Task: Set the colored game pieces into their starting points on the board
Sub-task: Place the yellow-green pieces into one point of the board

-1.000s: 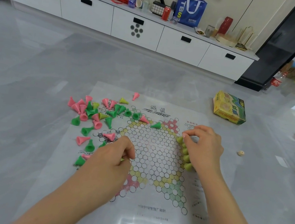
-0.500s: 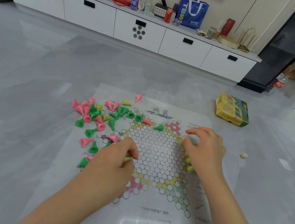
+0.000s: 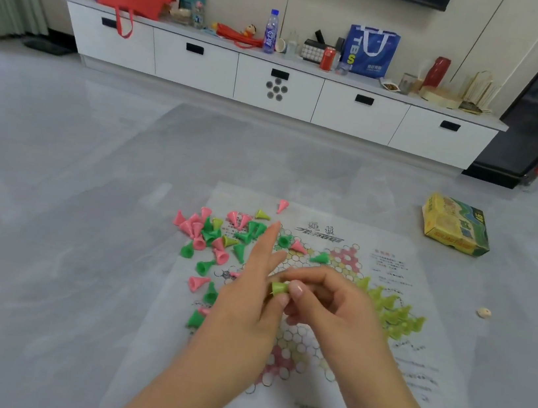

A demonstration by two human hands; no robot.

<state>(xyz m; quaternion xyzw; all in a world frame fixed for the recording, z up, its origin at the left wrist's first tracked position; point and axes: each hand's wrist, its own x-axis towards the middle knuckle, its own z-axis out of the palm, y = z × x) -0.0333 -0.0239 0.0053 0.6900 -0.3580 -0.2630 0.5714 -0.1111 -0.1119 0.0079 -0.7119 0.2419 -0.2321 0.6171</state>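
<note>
A paper game board (image 3: 299, 346) with a hexagon grid lies on the grey floor. Loose pink, green and yellow-green cone pieces (image 3: 214, 237) are heaped at its upper left. Several yellow-green cones (image 3: 394, 311) stand together in the board's right corner. My left hand (image 3: 246, 304) and my right hand (image 3: 333, 302) meet above the middle of the board. Both pinch one yellow-green cone (image 3: 279, 288) between their fingertips. My left index and middle fingers stick out straight.
A yellow and green game box (image 3: 454, 226) lies on the floor to the right of the board, and a small pale round object (image 3: 484, 312) lies nearer. A long white drawer cabinet (image 3: 277, 84) with bags and bottles on it runs along the far wall.
My right hand has left the yellow-green cones at the right corner and moved left. My left hand has risen with a cone to meet it. The camera has tilted up.
</note>
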